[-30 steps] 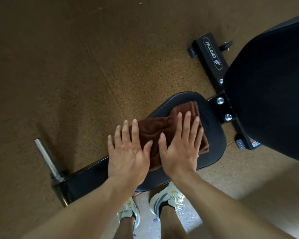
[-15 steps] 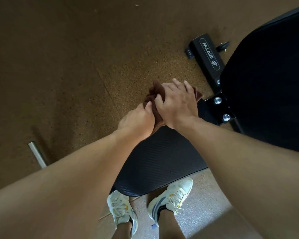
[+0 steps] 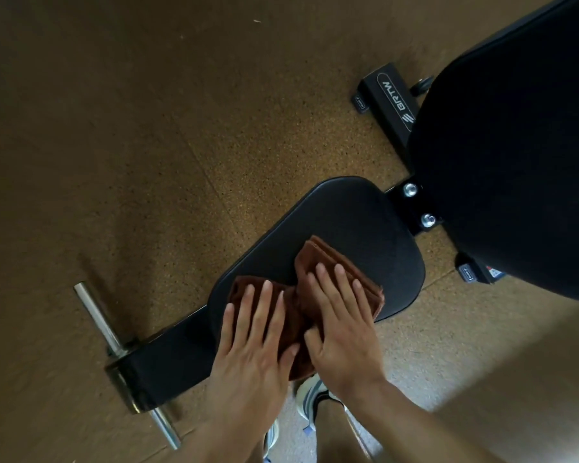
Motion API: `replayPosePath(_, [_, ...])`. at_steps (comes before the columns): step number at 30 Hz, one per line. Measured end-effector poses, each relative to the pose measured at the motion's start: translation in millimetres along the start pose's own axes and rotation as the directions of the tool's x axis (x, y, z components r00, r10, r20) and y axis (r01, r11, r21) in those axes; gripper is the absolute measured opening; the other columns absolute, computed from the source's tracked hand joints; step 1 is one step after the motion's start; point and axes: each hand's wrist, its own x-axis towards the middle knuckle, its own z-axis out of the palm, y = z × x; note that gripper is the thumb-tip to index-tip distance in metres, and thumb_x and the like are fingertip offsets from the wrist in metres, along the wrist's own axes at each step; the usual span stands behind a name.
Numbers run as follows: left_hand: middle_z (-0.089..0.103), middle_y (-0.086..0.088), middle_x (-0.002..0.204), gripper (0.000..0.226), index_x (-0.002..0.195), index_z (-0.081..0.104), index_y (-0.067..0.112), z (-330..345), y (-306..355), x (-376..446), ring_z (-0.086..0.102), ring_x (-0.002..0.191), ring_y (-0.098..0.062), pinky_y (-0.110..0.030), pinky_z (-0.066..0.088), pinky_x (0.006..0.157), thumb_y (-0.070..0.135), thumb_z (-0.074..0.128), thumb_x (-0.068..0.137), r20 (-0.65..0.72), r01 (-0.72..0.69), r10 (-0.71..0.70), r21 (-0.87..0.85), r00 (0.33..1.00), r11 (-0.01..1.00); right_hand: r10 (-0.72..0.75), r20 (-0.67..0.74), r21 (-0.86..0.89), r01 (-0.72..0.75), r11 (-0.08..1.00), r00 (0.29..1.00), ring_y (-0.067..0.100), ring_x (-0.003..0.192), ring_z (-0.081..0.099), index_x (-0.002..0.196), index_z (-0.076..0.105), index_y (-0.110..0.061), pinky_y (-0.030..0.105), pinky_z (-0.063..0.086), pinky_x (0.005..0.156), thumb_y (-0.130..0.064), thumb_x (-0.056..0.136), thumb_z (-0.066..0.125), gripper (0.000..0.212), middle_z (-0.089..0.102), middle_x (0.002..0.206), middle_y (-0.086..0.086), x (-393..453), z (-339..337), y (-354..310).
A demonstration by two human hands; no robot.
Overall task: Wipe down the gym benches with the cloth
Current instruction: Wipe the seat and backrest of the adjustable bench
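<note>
Cloth (image 3: 318, 292), a brown towel folded into a thick pad, lies on the black seat pad (image 3: 358, 225) of a gym bench, toward the seat's near edge and closer to its narrow front end than to the back pad. Both hands rest flat on top of it. The left hand (image 3: 251, 342) covers the cloth's left portion near the seat's front end, fingers spread and straight. The right hand (image 3: 341, 325) covers the right portion, fingers also straight and slightly fanned, with a folded corner of cloth poking out beyond the fingertips toward the middle of the seat. The two thumbs nearly meet over the cloth's middle. Neither hand grips or pinches; the palms press down, which would likely keep the folded layers together and spread pressure across a wide strip of the seat for wiping.

To the right, past two silver bolts (image 3: 418, 205) on a black bracket, the large black back pad (image 3: 515, 155) rises out of view. At the left, the bench frame (image 3: 168, 359) ends in a chrome crossbar (image 3: 97, 319) resting on the speckled brown floor (image 3: 147, 128). White sneakers (image 3: 310, 399) show below the wrists, just beside the seat's near edge.

The far half of the seat lies bare beyond the cloth, so the wiping of this bench seems to be still under way.
</note>
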Motion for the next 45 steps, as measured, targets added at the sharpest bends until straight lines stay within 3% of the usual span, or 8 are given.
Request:
replayPosePath(3, [0.01,-0.01,0.17,0.068,0.161,0.018,0.017,-2.6,14.1,10.5,0.005,0.158,-0.028,-0.052,0.013,0.123,0.048,0.031,0.102,-0.018,0.038,-0.038,0.008,0.999,0.999,-0.021,-0.032,-0.106,0.018,0.994,0.999,0.018,0.158,0.016,0.158,0.036,-0.017,0.043,0.008,0.129,-0.029,0.091,0.044,0.069,0.029,0.167,0.0,-0.1,-4.7,14.1])
replayPosePath(6, [0.007,-0.01,0.17,0.068,0.161,0.017,0.02,-9.7,43.9,44.2,0.001,0.157,-0.03,-0.05,0.005,0.125,0.047,0.036,0.102,-0.013,-0.046,0.046,-0.022,0.999,0.999,0.276,-0.14,-0.077,-0.289,0.954,0.951,0.018,0.159,0.011,0.161,0.023,-0.014,0.041,0.003,0.129,-0.028,0.094,0.035,0.07,0.022,0.169,0.002,-3.0,-11.1,29.9])
replayPosePath(11, [-0.023,-0.009,0.167,0.072,0.161,-0.01,0.023,-22.1,105.7,127.1,-0.029,0.152,-0.029,-0.05,-0.016,0.123,0.046,0.028,0.104,0.06,-0.22,0.22,-0.004,0.974,0.976,0.744,-0.059,0.299,-0.699,0.649,0.666,0.018,0.157,0.017,0.162,0.023,-0.014,0.039,0.011,0.129,-0.031,0.106,0.027,0.059,0.022,0.17,0.005,-8.1,-32.6,58.9])
replayPosePath(15, [-0.026,-0.007,0.167,0.071,0.16,-0.013,0.025,-30.8,118.1,166.6,-0.033,0.15,-0.029,-0.05,-0.018,0.123,0.049,0.024,0.105,0.12,-0.359,0.347,0.103,0.93,0.928,0.885,0.176,0.587,-0.768,0.257,0.431,0.032,0.101,0.052,0.13,0.056,-0.009,0.042,0.038,0.085,-0.034,0.106,0.039,0.039,0.062,0.124,0.017,12.2,-57.7,62.7])
replayPosePath(24, [0.011,0.001,0.171,0.059,0.16,0.02,0.029,-59.6,80.9,209.8,-0.004,0.158,-0.022,-0.049,-0.002,0.126,0.05,0.02,0.105,0.068,-0.495,0.492,0.19,0.868,0.848,0.746,-0.112,0.451,-0.636,0.627,0.656,0.034,0.124,0.054,0.13,0.056,-0.012,0.047,0.04,0.108,-0.037,0.104,0.043,0.039,0.061,0.131,0.013,59.4,-66.4,50.5])
replayPosePath(31, [0.029,-0.002,0.162,0.058,0.159,0.016,0.028,-76.0,42.1,213.8,0.032,0.146,-0.028,-0.047,0.027,0.119,0.046,0.028,0.106,-0.043,-0.212,0.209,-0.08,0.977,0.974,0.502,-0.177,0.413,-0.399,0.819,0.847,0.023,0.137,0.048,0.142,0.052,-0.029,0.052,0.035,0.117,-0.047,0.098,0.04,0.048,0.058,0.143,0.0,111.8,-66.0,40.6])
replayPosePath(38, [0.058,-0.005,0.135,0.048,0.148,0.039,0.021,-60.8,-33.8,119.1,0.061,0.118,-0.024,-0.043,0.05,0.095,0.042,0.029,0.106,-0.063,0.07,-0.106,-0.419,0.992,0.905,0.116,-0.159,0.273,-0.069,0.959,0.98,0.019,0.155,0.024,0.15,0.051,-0.017,0.042,0.011,0.129,-0.031,0.105,0.05,0.047,0.045,0.159,-0.002,97.6,-25.5,-33.0])
replayPosePath(45, [0.031,0.003,0.164,0.062,0.16,0.016,0.032,-2.6,-73.4,-30.0,0.03,0.15,-0.008,-0.038,0.032,0.12,0.055,0.025,0.103,0.024,0.258,-0.312,-0.626,0.95,0.736,-0.227,-0.021,0.22,0.226,0.949,0.974,0.008,0.157,0.015,0.151,0.05,-0.025,0.036,0.006,0.129,-0.029,0.103,0.049,0.049,0.045,0.158,-0.014,15.1,32.3,-90.4])
